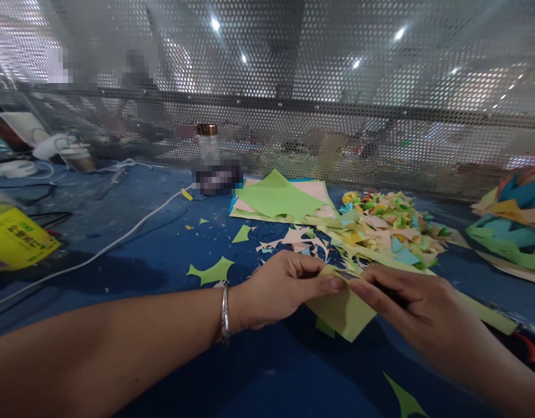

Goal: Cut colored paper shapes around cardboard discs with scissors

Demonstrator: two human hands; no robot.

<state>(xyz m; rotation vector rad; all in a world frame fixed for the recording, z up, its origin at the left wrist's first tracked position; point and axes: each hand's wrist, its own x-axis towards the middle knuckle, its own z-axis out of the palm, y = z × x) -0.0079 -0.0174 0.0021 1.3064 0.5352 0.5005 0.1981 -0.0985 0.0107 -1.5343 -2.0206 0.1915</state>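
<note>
My left hand [278,287], with a silver bracelet at its wrist, pinches a pale yellow-green sheet of paper [348,316] between thumb and forefinger. The sheet hangs at a tilt above the blue table. At its upper edge my right hand [409,296] is closed around a thin metal blade [348,275]; the handle is hidden in the fingers, so the exact tool is unclear. Just beyond both hands lie curved paper offcuts [293,237]. A heap of small cut paper pieces [389,220] in green, yellow, pink and blue is behind my right hand.
A stack of coloured sheets [276,197] lies ahead, near a glass jar [207,145]. A white cable [136,226] crosses the left side, by a yellow packet [21,238]. Layered paper [511,226] stands at right, an orange handle [531,348] nearer. Perforated metal panels the back.
</note>
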